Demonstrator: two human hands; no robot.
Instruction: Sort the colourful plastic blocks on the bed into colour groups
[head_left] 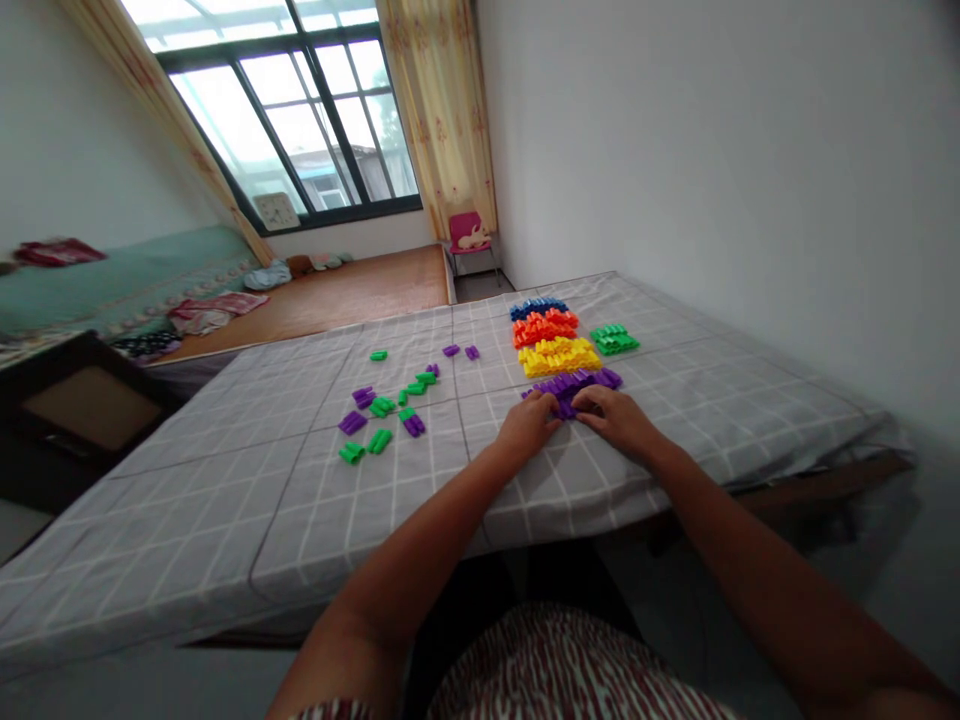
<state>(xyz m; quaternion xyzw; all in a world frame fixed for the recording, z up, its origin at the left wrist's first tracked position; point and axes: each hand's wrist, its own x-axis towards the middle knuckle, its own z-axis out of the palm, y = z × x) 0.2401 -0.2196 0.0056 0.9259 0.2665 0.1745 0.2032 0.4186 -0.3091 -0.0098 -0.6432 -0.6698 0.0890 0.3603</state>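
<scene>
A row of small purple plastic pieces [574, 383] lies at the near end of several colour-sorted groups on the cloth. My left hand [529, 424] curls its fingers at the row's left near side. From the right, my right hand [611, 415] pinches at the same row, thumb and fingertips close together. Between the two hands a few purple pieces show; my fingers partly hide them. Just beyond lie yellow pieces [559, 357], then orange ones [545, 327] and blue ones [538, 309]. A green group [614, 339] sits to the right of the yellow.
Left of my hands, loose green pieces [380, 441] and purple pieces [352, 422] are scattered on the grey checked cloth [247, 450]. A white wall [697, 150] runs along the right. A pink chair [466, 229] stands beyond the far edge; a dark cabinet [67, 420] is at left.
</scene>
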